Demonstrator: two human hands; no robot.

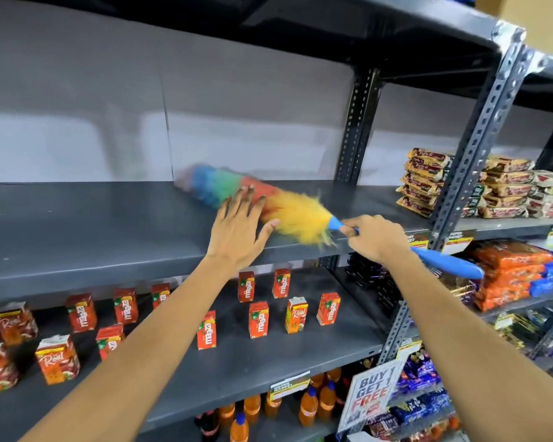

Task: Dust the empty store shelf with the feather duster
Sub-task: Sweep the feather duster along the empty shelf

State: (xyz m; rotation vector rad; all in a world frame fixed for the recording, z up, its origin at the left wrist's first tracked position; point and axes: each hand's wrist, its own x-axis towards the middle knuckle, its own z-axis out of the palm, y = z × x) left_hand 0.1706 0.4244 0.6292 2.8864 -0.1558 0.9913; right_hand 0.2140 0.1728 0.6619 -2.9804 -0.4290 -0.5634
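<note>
Right hand (372,239) clenched on blue handle of feather duster (288,212), well up near the plumes; plume head blurred, lying across empty shelf (93,224) toward back wall. Left hand (238,231) released, flat on shelf, fingers touching plumes. Risk: far-right sweep striking stacked biscuit packets (428,181); dust falling onto juice cartons (259,319) on shelf below.

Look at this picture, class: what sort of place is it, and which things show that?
Most likely a grocery shop aisle: slotted metal shelving with price tags, rows of juice cartons below the empty shelf, and a "Buy 1 Get 1 Free" sign.
</note>
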